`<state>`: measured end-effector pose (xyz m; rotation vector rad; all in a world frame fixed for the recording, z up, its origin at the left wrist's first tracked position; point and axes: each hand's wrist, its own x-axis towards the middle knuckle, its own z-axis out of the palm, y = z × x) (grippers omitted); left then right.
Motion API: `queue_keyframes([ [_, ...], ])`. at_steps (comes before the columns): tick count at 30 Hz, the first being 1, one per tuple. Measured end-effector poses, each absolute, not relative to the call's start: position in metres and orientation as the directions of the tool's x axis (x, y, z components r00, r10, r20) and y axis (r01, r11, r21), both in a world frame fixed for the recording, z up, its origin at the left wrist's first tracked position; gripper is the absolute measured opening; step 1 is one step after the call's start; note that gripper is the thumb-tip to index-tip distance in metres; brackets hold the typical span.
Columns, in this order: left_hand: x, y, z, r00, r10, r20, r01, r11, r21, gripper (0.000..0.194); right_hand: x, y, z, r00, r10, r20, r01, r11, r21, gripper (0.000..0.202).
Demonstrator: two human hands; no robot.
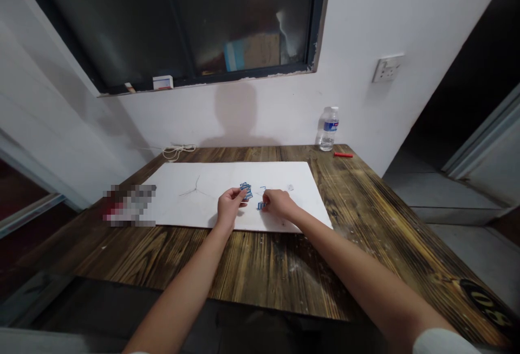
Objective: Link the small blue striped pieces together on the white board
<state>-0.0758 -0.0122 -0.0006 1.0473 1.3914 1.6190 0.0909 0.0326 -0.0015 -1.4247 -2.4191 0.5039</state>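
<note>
A white board point(179, 210) lies flat on the wooden table, with thin dark lines point(195, 188) on its left part. Between the thumb and fingers of my left hand point(229, 205) is a small bundle of blue pieces point(246, 190), raised just above the board. My right hand point(277, 203) is closed, its fingertips low over the board at another small blue cluster point(260, 206). Whether those fingers grip that cluster or only touch it is hard to make out. A tiny blue piece point(262, 187) shows just beyond my right fingers.
A clear water bottle point(328, 133) stands at the table's back right, beside a red pen-like stick point(343, 154). A coiled white cord point(177, 151) lies at the back left. The wooden table point(260, 272) meets the wall below a dark window point(182, 23). A blurred patch point(132, 205) covers the board's left end.
</note>
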Motion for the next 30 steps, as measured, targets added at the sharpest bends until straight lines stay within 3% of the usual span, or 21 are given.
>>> queue_keyframes([
  [4, -0.077, -0.012, -0.001, -0.397, 0.911, 0.109, -0.031, -0.132, 0.991, 0.036, 0.095, 0.036, 0.003, -0.476, 0.861, 0.181, 0.621, 0.475, -0.624, 0.015],
  [7, -0.077, -0.012, -0.001, -0.39, 0.914, 0.112, -0.031, -0.134, 0.99, 0.037, 0.096, 0.04, 0.008, -0.387, 0.884, 0.262, 0.444, 0.428, -0.787, 0.013],
  [11, -0.075, -0.014, 0.0, -0.369, 0.923, 0.11, -0.032, -0.131, 0.991, 0.038, 0.092, 0.038, 0.014, -0.328, 0.924, 0.197, 0.099, 0.241, -0.966, 0.026],
  [15, -0.073, -0.017, 0.003, -0.34, 0.933, 0.12, -0.049, -0.145, 0.988, 0.036, 0.084, 0.027, 0.016, -0.318, 0.939, 0.127, -0.102, 0.1, -0.99, 0.035],
  [25, -0.066, -0.021, 0.008, -0.254, 0.957, 0.142, -0.029, -0.154, 0.988, 0.034, 0.073, 0.012, 0.01, -0.274, 0.96, 0.064, -0.103, 0.037, -0.994, 0.037],
  [28, -0.068, -0.02, 0.006, -0.31, 0.941, 0.137, -0.047, -0.159, 0.986, 0.035, 0.076, 0.02, 0.005, -0.263, 0.957, 0.118, 0.011, 0.125, -0.992, 0.033],
  [30, -0.07, -0.018, 0.004, -0.357, 0.925, 0.133, -0.067, -0.167, 0.984, 0.037, 0.079, 0.025, 0.001, -0.278, 0.942, 0.188, 0.189, 0.245, -0.951, 0.028],
])
